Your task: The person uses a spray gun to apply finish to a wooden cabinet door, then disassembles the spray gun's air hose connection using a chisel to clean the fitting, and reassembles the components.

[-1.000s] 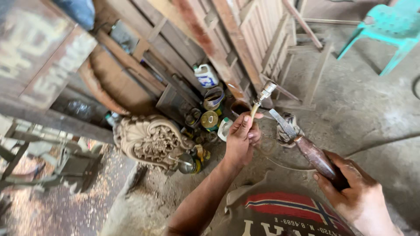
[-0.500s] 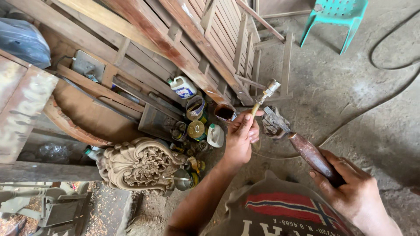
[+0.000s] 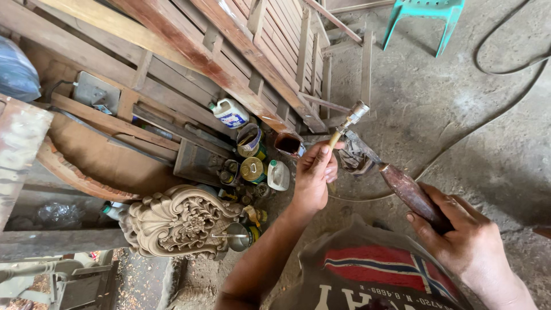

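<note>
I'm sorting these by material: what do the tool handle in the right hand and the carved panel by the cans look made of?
The handle in the right hand looks like dark reddish wood, smooth and glossy, probably worn or varnished. The carved panel looks like pale, bare wood: matte, with crisp scrollwork and no visible stain.

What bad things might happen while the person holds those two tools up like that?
The knife in the right hand points its blade toward the left hand, so a slip might cut those fingers. The thin tool in the left hand could drop onto the open cans below.
</note>
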